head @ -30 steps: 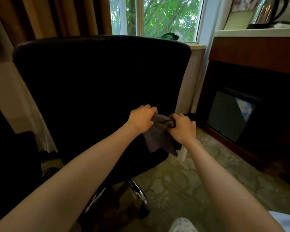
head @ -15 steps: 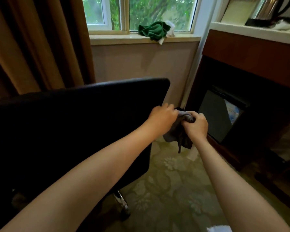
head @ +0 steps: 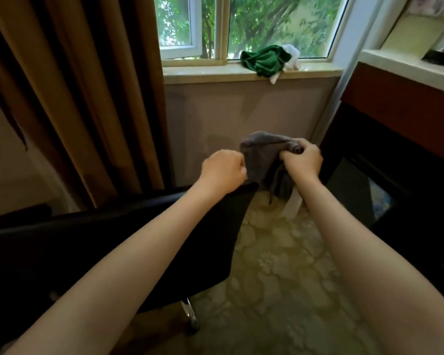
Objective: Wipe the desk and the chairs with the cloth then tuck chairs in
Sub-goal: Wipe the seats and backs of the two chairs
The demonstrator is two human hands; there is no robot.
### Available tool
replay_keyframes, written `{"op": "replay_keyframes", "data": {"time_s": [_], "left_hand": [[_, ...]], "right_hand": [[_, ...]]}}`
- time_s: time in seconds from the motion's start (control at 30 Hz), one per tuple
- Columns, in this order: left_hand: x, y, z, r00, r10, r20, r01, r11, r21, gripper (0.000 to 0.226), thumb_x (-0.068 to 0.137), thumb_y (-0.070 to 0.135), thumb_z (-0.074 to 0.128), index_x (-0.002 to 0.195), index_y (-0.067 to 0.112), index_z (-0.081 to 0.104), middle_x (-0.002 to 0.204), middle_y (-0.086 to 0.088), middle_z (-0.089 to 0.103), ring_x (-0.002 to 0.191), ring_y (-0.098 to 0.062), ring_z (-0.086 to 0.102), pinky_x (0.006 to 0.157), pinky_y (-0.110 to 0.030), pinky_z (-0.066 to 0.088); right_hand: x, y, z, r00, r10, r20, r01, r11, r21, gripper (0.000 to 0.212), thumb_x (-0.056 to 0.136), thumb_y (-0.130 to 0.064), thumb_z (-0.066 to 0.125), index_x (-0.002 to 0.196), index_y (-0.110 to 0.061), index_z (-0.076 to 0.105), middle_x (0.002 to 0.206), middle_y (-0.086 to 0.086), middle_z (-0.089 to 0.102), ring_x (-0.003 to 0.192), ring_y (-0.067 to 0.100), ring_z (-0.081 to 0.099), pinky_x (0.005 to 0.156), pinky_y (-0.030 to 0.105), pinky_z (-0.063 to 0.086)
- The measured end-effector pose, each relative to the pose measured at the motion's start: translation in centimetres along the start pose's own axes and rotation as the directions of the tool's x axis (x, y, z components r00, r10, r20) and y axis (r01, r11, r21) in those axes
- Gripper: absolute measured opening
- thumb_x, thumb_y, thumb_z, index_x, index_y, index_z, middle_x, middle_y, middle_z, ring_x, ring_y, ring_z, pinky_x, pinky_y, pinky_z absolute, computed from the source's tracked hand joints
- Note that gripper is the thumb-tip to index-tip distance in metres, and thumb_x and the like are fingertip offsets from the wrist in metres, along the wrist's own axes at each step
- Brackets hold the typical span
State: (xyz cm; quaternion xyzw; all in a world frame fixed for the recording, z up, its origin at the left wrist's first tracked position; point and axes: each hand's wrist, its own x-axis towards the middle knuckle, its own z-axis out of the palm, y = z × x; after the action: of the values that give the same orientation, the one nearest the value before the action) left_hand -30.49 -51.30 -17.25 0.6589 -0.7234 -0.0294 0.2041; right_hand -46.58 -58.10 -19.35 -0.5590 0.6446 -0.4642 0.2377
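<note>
- right grip [head: 301, 160]: fingers curled tight round a bunched corner of the dark grey soft cloth [head: 262, 156]
- left grip [head: 223, 170]: fist curled, pinching the cloth's left edge
- cloth held in the air between both hands, just past the top corner of the black office chair [head: 139, 239], above the pale floral carpet [head: 280, 278]
- crumpled green rag [head: 264, 60] on the cream windowsill [head: 203, 71]

cloth [head: 263, 160]: grey, bunched, hanging | chair [head: 113, 252]: black, below-left
</note>
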Motion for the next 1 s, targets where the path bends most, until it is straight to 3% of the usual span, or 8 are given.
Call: {"op": "replay_keyframes", "data": {"time_s": [0.1, 0.17, 0.3, 0.4, 0.57, 0.73, 0.87, 1.0], "left_hand": [[-0.4, -0.2, 0.3, 0.998, -0.057, 0.010, 0.057, 0.998, -0.028, 0.022, 0.089, 0.022, 0.046, 0.093, 0.022, 0.068, 0.097, 0.001, 0.066, 0.093, -0.020, 0.060, 0.069, -0.028, 0.042], [-0.1, 0.0, 0.4, 0.995, -0.099, 0.019, 0.100, 0.994, -0.037, 0.023, 0.089, 0.023, 0.047, 0.093, 0.024, 0.069, 0.096, 0.003, 0.067, 0.093, -0.019, 0.060, 0.071, -0.030, 0.046], [0.8, -0.5, 0.4, 0.962, -0.231, 0.145, 0.237, 0.971, -0.023, 0.017, 0.087, 0.028, 0.050, 0.086, 0.030, 0.067, 0.087, 0.006, 0.063, 0.081, -0.016, 0.059, 0.068, -0.027, 0.048], [0.8, -0.5, 0.5, 0.946, -0.291, 0.142, 0.293, 0.956, 0.003, 0.017, 0.087, 0.030, 0.051, 0.087, 0.031, 0.067, 0.081, 0.009, 0.060, 0.074, -0.012, 0.056, 0.062, -0.025, 0.044], [1.1, 0.1, 0.0, 0.907, -0.417, 0.061, 0.413, 0.908, 0.064, 0.016, 0.087, 0.031, 0.053, 0.088, 0.031, 0.069, 0.082, 0.009, 0.059, 0.079, -0.013, 0.057, 0.064, -0.025, 0.039], [1.0, 1.2, -0.2, 0.757, -0.630, -0.173, 0.641, 0.767, 0.015, 0.018, 0.088, 0.028, 0.050, 0.092, 0.023, 0.067, 0.096, -0.004, 0.065, 0.093, -0.028, 0.059, 0.072, -0.030, 0.040], [1.1, 1.8, 0.1, 0.670, -0.704, -0.236, 0.724, 0.690, -0.003, 0.018, 0.090, 0.025, 0.047, 0.093, 0.020, 0.064, 0.097, -0.005, 0.064, 0.081, -0.023, 0.053, 0.067, -0.030, 0.039], [0.7, 2.1, 0.2, 0.593, -0.758, -0.271, 0.786, 0.618, -0.008, 0.020, 0.093, 0.024, 0.045, 0.098, 0.018, 0.063, 0.088, -0.001, 0.060, 0.075, -0.019, 0.049, 0.064, -0.030, 0.038]], "right_hand": [[-0.2, -1.5, 2.1, 0.985, -0.006, 0.174, 0.003, 1.000, 0.013, 0.020, 0.076, -0.011, 0.063, 0.092, -0.021, 0.068, 0.086, 0.000, 0.067, 0.083, 0.016, 0.062, 0.065, 0.023, 0.045], [-0.1, -1.8, 2.8, 0.936, -0.048, 0.348, 0.055, 0.998, -0.011, 0.020, 0.075, -0.010, 0.063, 0.089, -0.024, 0.068, 0.084, -0.002, 0.067, 0.083, 0.015, 0.063, 0.067, 0.027, 0.051], [0.6, -2.0, 3.4, 0.733, -0.176, 0.657, 0.318, 0.943, -0.102, 0.019, 0.074, -0.013, 0.063, 0.082, -0.030, 0.069, 0.081, -0.007, 0.066, 0.077, 0.011, 0.062, 0.067, 0.031, 0.053], [1.7, -2.1, 3.5, 0.605, -0.176, 0.776, 0.333, 0.942, -0.046, 0.023, 0.076, -0.011, 0.065, 0.077, -0.034, 0.067, 0.079, -0.007, 0.066, 0.079, 0.012, 0.061, 0.067, 0.028, 0.052], [4.3, -1.8, 4.0, 0.407, -0.157, 0.900, 0.273, 0.961, 0.044, 0.025, 0.076, -0.007, 0.068, 0.077, -0.032, 0.068, 0.077, -0.005, 0.065, 0.079, 0.009, 0.061, 0.067, 0.019, 0.049], [5.7, -1.3, 5.3, 0.193, -0.207, 0.959, 0.261, 0.953, 0.154, 0.027, 0.075, -0.003, 0.069, 0.075, -0.030, 0.069, 0.080, -0.003, 0.068, 0.084, 0.012, 0.063, 0.076, 0.024, 0.051], [5.8, -1.0, 6.1, 0.162, -0.232, 0.959, 0.170, 0.964, 0.205, 0.023, 0.075, -0.006, 0.070, 0.088, -0.025, 0.071, 0.092, 0.003, 0.071, 0.094, 0.018, 0.065, 0.084, 0.030, 0.053], [5.0, -1.7, 6.9, 0.127, -0.264, 0.956, 0.166, 0.956, 0.242, 0.026, 0.075, -0.007, 0.072, 0.097, -0.021, 0.072, 0.098, 0.006, 0.071, 0.093, 0.016, 0.064, 0.082, 0.028, 0.054]]}}
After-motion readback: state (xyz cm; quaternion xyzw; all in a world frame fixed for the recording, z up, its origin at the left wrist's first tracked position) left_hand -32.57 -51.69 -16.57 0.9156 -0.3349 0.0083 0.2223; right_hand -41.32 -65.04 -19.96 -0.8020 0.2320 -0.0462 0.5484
